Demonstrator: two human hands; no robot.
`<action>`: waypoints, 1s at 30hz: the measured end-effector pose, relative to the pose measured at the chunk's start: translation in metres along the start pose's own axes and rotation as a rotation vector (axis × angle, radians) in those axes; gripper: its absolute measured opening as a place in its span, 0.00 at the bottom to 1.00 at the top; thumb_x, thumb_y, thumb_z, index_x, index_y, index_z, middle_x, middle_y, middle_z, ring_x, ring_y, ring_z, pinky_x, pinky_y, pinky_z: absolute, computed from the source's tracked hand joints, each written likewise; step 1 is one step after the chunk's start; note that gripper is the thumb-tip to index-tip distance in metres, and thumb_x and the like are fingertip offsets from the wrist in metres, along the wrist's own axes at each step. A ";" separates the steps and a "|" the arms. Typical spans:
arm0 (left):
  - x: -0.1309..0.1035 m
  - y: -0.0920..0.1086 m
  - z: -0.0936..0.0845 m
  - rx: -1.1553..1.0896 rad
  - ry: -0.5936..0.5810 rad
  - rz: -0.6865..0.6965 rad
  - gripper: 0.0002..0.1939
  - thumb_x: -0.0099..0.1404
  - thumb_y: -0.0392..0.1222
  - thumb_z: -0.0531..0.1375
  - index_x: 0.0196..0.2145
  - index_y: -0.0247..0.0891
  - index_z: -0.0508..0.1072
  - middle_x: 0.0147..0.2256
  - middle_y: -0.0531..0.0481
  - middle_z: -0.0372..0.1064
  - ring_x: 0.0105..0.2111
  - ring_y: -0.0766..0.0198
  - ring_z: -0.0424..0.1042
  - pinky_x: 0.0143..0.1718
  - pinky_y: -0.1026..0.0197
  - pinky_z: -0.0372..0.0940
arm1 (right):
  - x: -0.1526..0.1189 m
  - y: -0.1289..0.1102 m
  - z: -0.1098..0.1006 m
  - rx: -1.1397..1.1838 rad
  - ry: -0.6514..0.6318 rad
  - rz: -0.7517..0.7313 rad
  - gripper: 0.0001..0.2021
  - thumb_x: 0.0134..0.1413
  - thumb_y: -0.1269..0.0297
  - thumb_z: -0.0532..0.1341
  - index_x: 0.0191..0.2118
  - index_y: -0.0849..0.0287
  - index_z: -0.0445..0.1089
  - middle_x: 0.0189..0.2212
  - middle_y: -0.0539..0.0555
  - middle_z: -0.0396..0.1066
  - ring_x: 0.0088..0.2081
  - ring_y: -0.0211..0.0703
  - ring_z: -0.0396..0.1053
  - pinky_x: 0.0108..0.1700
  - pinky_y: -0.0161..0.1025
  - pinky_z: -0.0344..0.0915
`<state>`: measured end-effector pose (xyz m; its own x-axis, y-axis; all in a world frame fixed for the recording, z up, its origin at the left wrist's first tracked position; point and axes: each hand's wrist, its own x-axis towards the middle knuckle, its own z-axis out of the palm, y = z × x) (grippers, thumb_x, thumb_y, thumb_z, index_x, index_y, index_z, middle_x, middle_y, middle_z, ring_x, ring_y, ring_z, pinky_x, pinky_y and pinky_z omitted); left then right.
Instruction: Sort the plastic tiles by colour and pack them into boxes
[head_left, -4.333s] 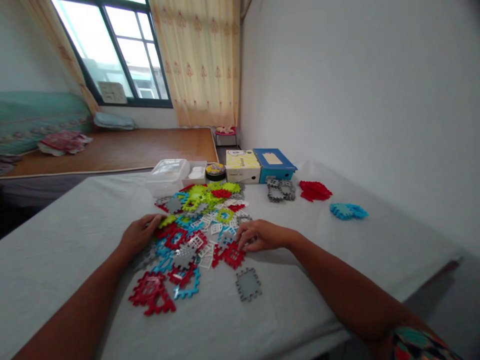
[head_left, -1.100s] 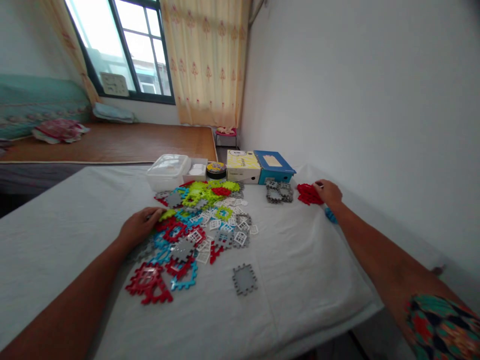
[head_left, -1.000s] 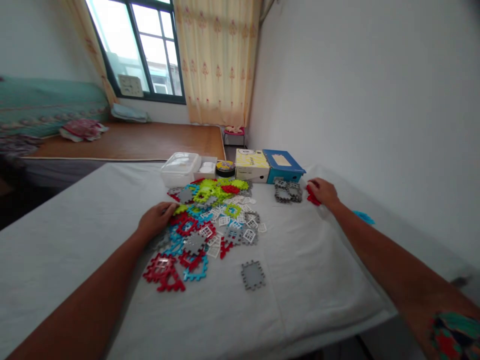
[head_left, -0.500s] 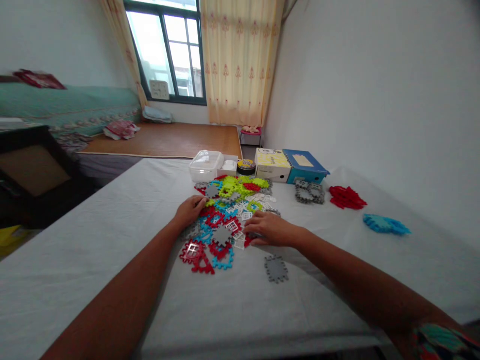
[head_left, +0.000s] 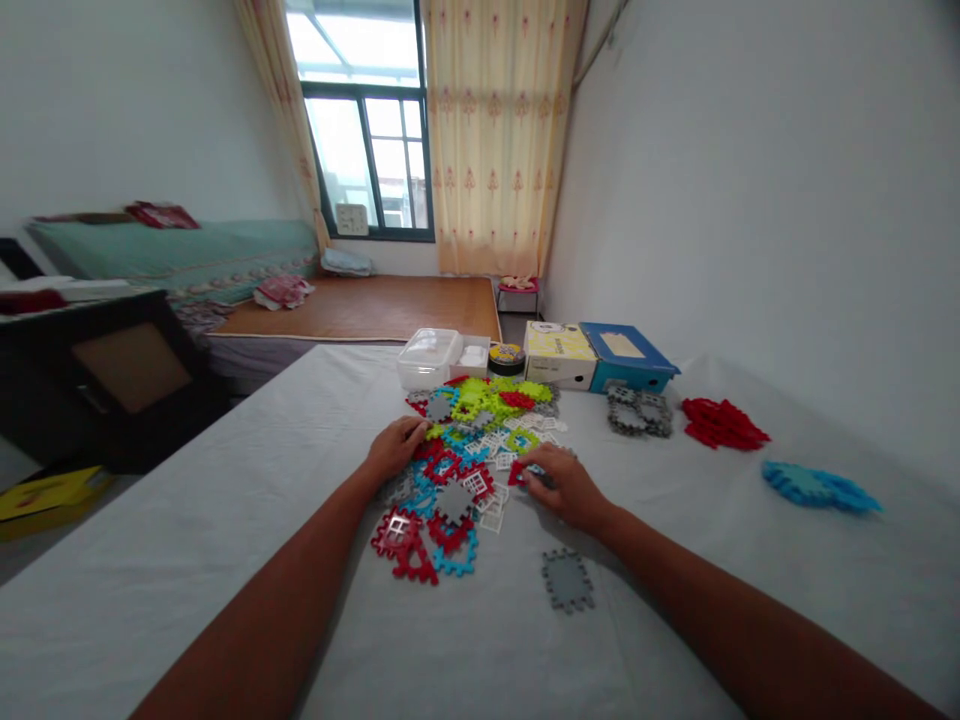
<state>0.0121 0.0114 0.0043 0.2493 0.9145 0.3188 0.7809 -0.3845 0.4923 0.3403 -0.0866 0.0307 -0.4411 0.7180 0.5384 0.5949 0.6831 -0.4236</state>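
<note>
A mixed heap of flat, notched plastic building pieces lies on the white cloth. It has lime-green pieces (head_left: pixel 480 398), red ones (head_left: pixel 397 532), blue ones (head_left: pixel 459 562) and white window-grid pieces (head_left: pixel 493 508). At the heap's left edge rests my left hand (head_left: pixel 395 447), its fingers curled together; what they hold, if anything, is hidden. On the other side, my right hand (head_left: pixel 566 485) pinches a red building piece (head_left: pixel 516 472), only partly visible past the fingertips. A single grey square piece (head_left: pixel 568 581) lies nearer to me, apart from the heap.
Sorted groups sit to the right: grey pieces (head_left: pixel 639 412), red pieces (head_left: pixel 724 424) and blue pieces (head_left: pixel 817 486). Behind the heap stand a clear plastic box (head_left: pixel 429 358), a round black tin (head_left: pixel 507 360), a yellow-and-white carton (head_left: pixel 559 356) and a blue box (head_left: pixel 628 357).
My right hand has moved slightly right, off the heap's edge, and a red piece now shows at its fingertips. My left hand stays at the heap. The camera view has tilted up.
</note>
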 end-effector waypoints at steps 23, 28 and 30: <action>0.001 0.002 -0.002 -0.017 0.000 -0.024 0.29 0.66 0.59 0.44 0.44 0.40 0.77 0.46 0.45 0.75 0.48 0.55 0.72 0.53 0.55 0.64 | 0.012 0.054 -0.024 0.640 0.361 0.600 0.18 0.56 0.45 0.55 0.41 0.56 0.61 0.36 0.54 0.76 0.27 0.38 0.73 0.29 0.36 0.69; 0.004 -0.005 -0.001 -0.031 -0.025 -0.044 0.29 0.65 0.60 0.45 0.45 0.39 0.76 0.48 0.45 0.75 0.50 0.55 0.72 0.54 0.56 0.63 | -0.005 0.105 -0.074 0.519 0.301 0.623 0.19 0.50 0.54 0.61 0.46 0.57 0.67 0.36 0.55 0.76 0.32 0.41 0.75 0.35 0.40 0.71; 0.006 -0.007 0.000 -0.025 -0.031 -0.058 0.29 0.64 0.61 0.45 0.45 0.41 0.76 0.48 0.46 0.75 0.50 0.54 0.71 0.55 0.55 0.63 | -0.020 0.131 -0.109 0.323 0.329 0.643 0.19 0.50 0.55 0.61 0.47 0.57 0.69 0.35 0.55 0.76 0.31 0.42 0.74 0.36 0.42 0.71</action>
<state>0.0080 0.0199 0.0033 0.2224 0.9386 0.2639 0.7801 -0.3336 0.5292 0.5000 -0.0260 0.0436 0.1750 0.9432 0.2824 0.4188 0.1883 -0.8883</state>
